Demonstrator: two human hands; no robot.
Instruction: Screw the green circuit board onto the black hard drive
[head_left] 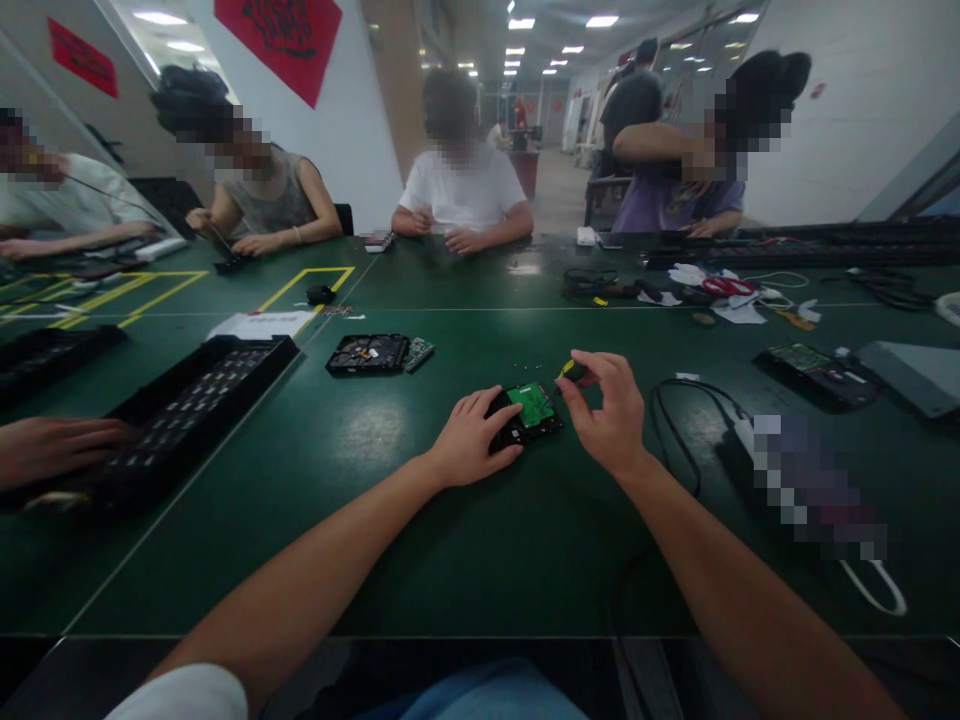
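Observation:
In the head view, a black hard drive with a green circuit board (534,404) lies flat on the green table, board side up. My left hand (471,438) grips its left side, with fingers over the top and the thumb at the near edge. My right hand (611,410) pinches the yellow and black handle of a small screwdriver (573,370) beside the drive's right end. The screwdriver's tip is too small to make out. A few tiny screws (529,366) lie just beyond the drive.
Another hard drive (367,354) and a loose circuit board (418,352) lie farther left. A long black tray (202,400) stands at left with another person's hand (64,450) in it. On the right are a cable (694,460), another drive (817,375) and a grey box (915,378). Several people sit opposite.

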